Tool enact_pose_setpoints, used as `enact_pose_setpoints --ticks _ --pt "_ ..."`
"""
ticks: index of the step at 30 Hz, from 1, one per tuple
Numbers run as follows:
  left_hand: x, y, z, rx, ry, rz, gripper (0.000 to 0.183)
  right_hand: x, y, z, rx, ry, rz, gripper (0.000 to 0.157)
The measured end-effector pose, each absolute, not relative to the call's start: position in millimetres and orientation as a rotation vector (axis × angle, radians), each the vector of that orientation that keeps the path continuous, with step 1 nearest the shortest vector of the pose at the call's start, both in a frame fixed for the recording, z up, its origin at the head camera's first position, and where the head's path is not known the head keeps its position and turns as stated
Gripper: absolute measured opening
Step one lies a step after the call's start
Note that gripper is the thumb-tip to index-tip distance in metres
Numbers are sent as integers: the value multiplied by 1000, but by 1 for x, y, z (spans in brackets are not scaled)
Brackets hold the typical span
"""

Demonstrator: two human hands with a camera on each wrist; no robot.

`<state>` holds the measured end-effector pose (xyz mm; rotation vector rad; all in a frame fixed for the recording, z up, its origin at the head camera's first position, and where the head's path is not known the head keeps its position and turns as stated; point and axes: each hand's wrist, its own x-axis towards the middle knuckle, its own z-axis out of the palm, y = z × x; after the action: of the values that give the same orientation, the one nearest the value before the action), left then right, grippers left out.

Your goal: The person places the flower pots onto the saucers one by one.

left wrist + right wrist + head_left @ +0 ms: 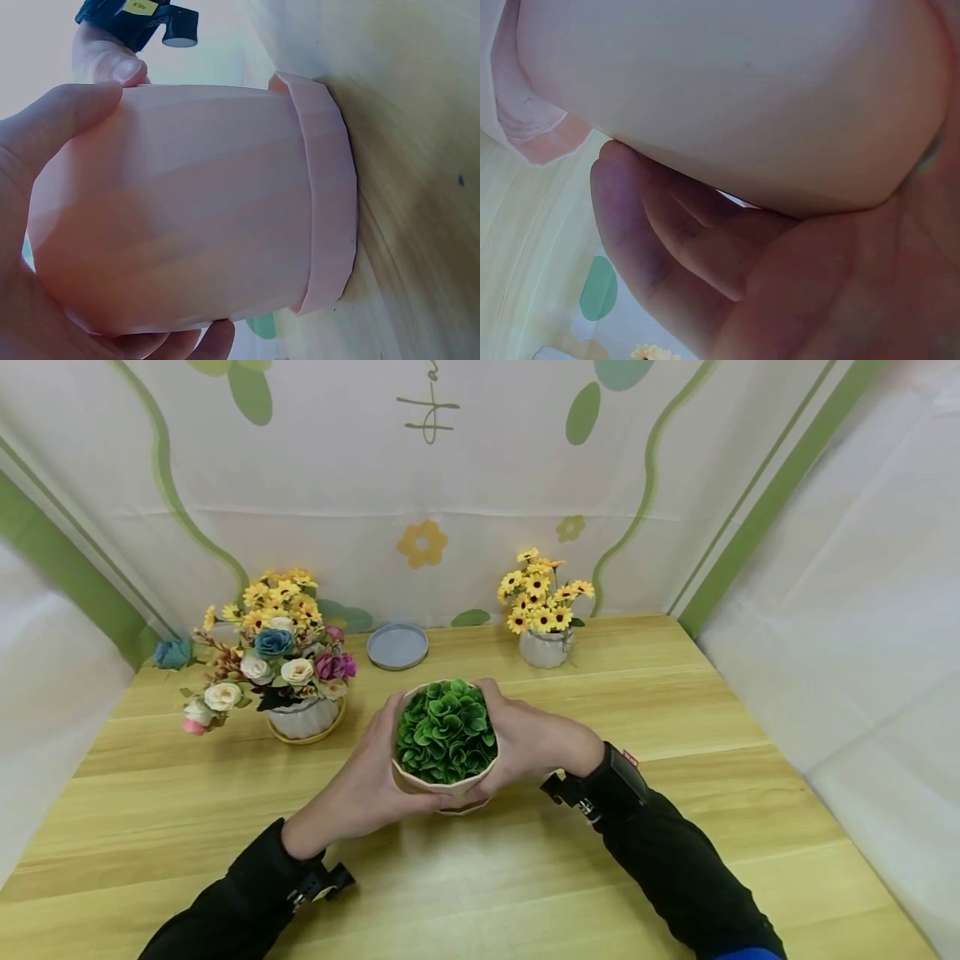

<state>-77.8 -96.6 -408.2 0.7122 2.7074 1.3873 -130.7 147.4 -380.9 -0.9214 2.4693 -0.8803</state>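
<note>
A pale pink faceted flowerpot (pixel 187 202) stands near the middle of the table, filled with a round green leafy plant (pixel 446 732). My left hand (pixel 365 789) grips its left side, thumb across the near wall and fingers curled behind. On the opposite side my right hand (pixel 528 740) holds the pot, with its thumb at the front close to the left thumb. Below the pot, a matching pink saucer (pixel 328 195) rests on the wood in the left wrist view. Curled right fingers (pixel 682 262) lie against the pot's far wall in the right wrist view.
To the left stands a white pot (pixel 303 718) of mixed roses on a yellow saucer (pixel 330 727), with yellow flowers (pixel 281 597) behind. A round grey saucer (pixel 397 647) lies at the back, and a small white pot (pixel 543 648) of yellow daisies stands back right. Printed curtains (pixel 510 468) border the table.
</note>
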Motion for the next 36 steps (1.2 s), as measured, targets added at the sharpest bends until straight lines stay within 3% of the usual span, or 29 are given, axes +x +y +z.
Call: enact_pose_setpoints --ticks 36 --pt "-70 -145 -407 567 2650 1556 123 -148 89 -376 -1003 2347 -848 122"
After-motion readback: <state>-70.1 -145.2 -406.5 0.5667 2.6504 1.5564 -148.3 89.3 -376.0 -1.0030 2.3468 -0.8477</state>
